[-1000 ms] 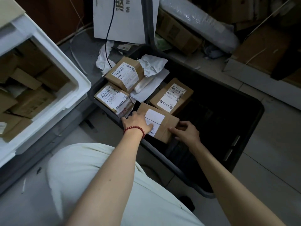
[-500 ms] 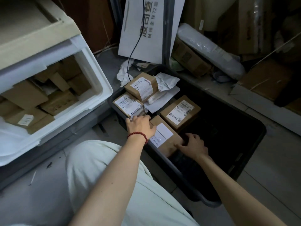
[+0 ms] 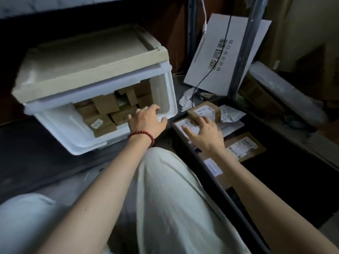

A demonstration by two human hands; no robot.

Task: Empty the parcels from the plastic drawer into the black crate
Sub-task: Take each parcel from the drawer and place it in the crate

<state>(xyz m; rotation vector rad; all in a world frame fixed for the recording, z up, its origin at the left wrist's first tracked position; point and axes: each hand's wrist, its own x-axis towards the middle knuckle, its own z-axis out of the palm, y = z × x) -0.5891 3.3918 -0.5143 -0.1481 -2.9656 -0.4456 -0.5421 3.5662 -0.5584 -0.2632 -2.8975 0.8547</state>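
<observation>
Drawer [image 3: 165, 92] holds brown parcels [image 3: 106, 105]; left hand [image 3: 146, 120] spread at rim. Crate [image 3: 211, 182] holds labelled parcels; right hand [image 3: 205, 132] spread above.

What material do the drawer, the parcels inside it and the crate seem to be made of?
Drawer: white plastic, smooth, slightly glossy, with rounded moulded edges. Parcels: brown cardboard, matte, some with white printed labels. Black crate: probably hard plastic, judging by its thin dark rim; the dim light leaves its finish unclear.
</observation>
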